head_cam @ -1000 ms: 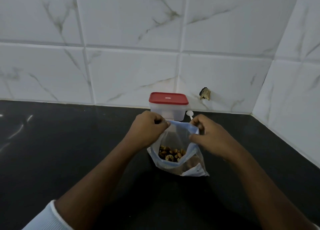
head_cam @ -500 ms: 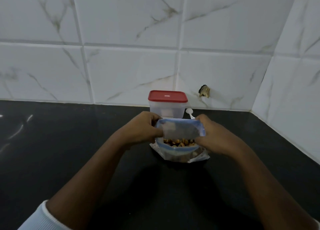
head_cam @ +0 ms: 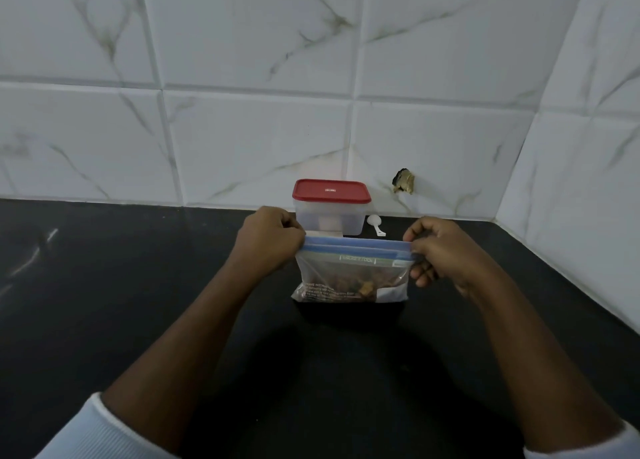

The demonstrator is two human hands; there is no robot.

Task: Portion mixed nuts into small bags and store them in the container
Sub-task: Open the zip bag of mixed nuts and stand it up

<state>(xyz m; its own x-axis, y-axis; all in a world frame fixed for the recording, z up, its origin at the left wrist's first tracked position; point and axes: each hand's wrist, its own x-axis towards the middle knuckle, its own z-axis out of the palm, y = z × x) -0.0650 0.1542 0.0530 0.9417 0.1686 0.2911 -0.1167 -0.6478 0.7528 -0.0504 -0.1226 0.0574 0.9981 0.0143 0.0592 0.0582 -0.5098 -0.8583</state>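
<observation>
Bag (head_cam: pixel 346 272) (upright), left hand (head_cam: pixel 267 242), right hand (head_cam: pixel 447 251) pinching

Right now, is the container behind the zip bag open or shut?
Shut: the red lid sits flat on the clear container, covering its whole top. Whether it is snapped tight, cannot tell.

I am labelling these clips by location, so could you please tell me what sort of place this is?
Most likely a home kitchen corner: a dark polished countertop meets white marble-look wall tiles, with a red-lidded food container, a white spoon and a zip bag of nuts.
</observation>
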